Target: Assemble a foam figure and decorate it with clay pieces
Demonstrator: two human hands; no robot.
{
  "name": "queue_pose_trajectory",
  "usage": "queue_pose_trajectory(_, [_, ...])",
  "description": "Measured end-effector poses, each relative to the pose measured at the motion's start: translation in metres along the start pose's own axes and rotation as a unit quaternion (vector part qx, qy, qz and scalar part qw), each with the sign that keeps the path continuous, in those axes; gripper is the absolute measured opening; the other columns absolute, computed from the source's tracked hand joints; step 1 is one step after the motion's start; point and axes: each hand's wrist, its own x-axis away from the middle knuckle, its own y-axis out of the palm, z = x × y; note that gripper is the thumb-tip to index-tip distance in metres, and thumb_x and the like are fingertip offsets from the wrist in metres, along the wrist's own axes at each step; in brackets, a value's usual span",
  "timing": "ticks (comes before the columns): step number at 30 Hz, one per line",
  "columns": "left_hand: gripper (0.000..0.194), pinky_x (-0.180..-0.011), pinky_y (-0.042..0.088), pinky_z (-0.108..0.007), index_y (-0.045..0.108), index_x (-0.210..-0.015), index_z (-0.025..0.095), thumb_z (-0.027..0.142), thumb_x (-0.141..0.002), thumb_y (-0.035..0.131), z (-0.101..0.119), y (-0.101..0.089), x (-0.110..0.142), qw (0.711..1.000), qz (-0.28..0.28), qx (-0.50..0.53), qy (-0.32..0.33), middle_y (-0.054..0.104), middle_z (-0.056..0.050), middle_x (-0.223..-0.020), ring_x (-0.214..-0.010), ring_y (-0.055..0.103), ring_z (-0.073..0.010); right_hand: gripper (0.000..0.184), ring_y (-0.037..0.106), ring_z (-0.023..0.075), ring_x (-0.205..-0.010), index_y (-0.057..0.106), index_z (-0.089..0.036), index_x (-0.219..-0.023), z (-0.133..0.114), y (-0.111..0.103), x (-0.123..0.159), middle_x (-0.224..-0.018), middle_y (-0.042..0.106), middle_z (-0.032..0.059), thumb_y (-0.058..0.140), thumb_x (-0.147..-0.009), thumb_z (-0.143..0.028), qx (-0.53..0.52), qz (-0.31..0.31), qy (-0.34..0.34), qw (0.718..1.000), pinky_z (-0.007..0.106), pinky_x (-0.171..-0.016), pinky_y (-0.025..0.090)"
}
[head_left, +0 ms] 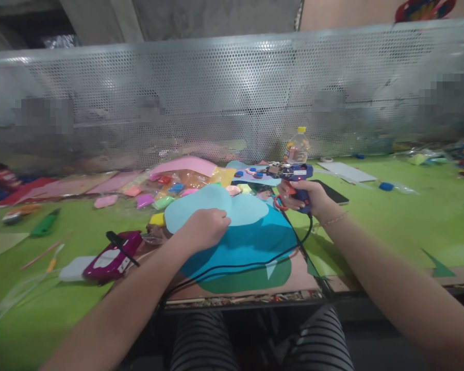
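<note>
In my right hand (303, 195) is a dark blue glue gun (296, 172), its nozzle pointing left and its black cord (255, 264) trailing down across the table. My left hand (212, 225) is closed, its fingers pinching the edge of a light blue paper cutout (201, 203) with rounded lobes. That cutout lies over a larger bright blue paper shape (251, 242). Beneath the blue shape a dark green paper piece (239, 278) sticks out near the table's front edge. Red-handled scissors (280, 202) seem to lie just below the glue gun, partly hidden.
A magenta device (114, 256) with a black clip-like part stands at left, beside a green cutter (45, 223). Small colourful clay packs (145, 201) and pink paper (185, 167) lie behind the cutout. A plastic bottle (297, 147) stands before the perforated metal screen (216, 98).
</note>
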Motion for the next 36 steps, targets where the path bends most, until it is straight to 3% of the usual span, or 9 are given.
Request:
queue_pose_trajectory(7, [0.021, -0.048, 0.025, -0.028, 0.056, -0.064, 0.017, 0.017, -0.079, 0.041, 0.003, -0.003, 0.005, 0.996, -0.019, 0.018, 0.084, 0.056, -0.004, -0.064, -0.056, 0.05, -0.0137, 0.032, 0.025, 0.0035, -0.031, 0.038, -0.02, -0.065, 0.003, 0.0, 0.0, -0.062, 0.046, -0.0031, 0.055, -0.065, -0.047, -0.017, -0.023, 0.015, 0.999, 0.025, -0.039, 0.023])
queue_pose_trajectory(14, [0.02, -0.046, 0.022, -0.029, 0.049, -0.056, 0.017, 0.014, -0.075, 0.043, 0.009, -0.009, 0.007, 0.991, 0.0, 0.039, 0.124, 0.052, -0.002, -0.058, -0.053, 0.048, -0.0128, 0.025, 0.024, 0.0041, -0.03, 0.045, -0.018, -0.065, 0.007, -0.004, -0.002, -0.056, 0.044, -0.0041, 0.056, -0.07, -0.04, -0.102, -0.084, -0.014, 0.991, 0.024, -0.037, 0.024])
queue_pose_trajectory(19, [0.019, -0.047, 0.021, -0.029, 0.051, -0.057, 0.016, 0.014, -0.074, 0.044, 0.014, -0.01, 0.007, 0.99, -0.017, 0.035, 0.134, 0.053, -0.002, -0.059, -0.052, 0.048, -0.0126, 0.023, 0.027, 0.0034, -0.031, 0.048, -0.015, -0.068, 0.01, -0.005, -0.005, -0.056, 0.044, -0.004, 0.055, -0.075, -0.036, -0.143, -0.137, -0.028, 0.98, 0.022, -0.036, 0.025])
queue_pose_trajectory(28, [0.016, -0.048, 0.024, -0.028, 0.051, -0.057, 0.016, 0.015, -0.073, 0.048, 0.017, -0.009, 0.007, 0.984, -0.021, 0.063, 0.167, 0.055, -0.002, -0.061, -0.056, 0.05, -0.013, 0.02, 0.03, 0.0037, -0.03, 0.051, -0.014, -0.068, 0.016, -0.005, -0.007, -0.054, 0.044, -0.0045, 0.055, -0.076, -0.033, -0.154, -0.143, -0.014, 0.978, 0.022, -0.035, 0.027])
queue_pose_trajectory(36, [0.018, -0.048, 0.024, -0.029, 0.05, -0.057, 0.016, 0.009, -0.073, 0.047, 0.019, -0.006, 0.007, 0.982, -0.034, 0.045, 0.181, 0.053, -0.002, -0.06, -0.056, 0.05, -0.0138, 0.019, 0.031, 0.0041, -0.032, 0.051, -0.014, -0.07, 0.031, 0.0, -0.013, -0.055, 0.046, -0.0034, 0.054, -0.076, -0.032, -0.155, -0.112, -0.004, 0.981, 0.021, -0.035, 0.025])
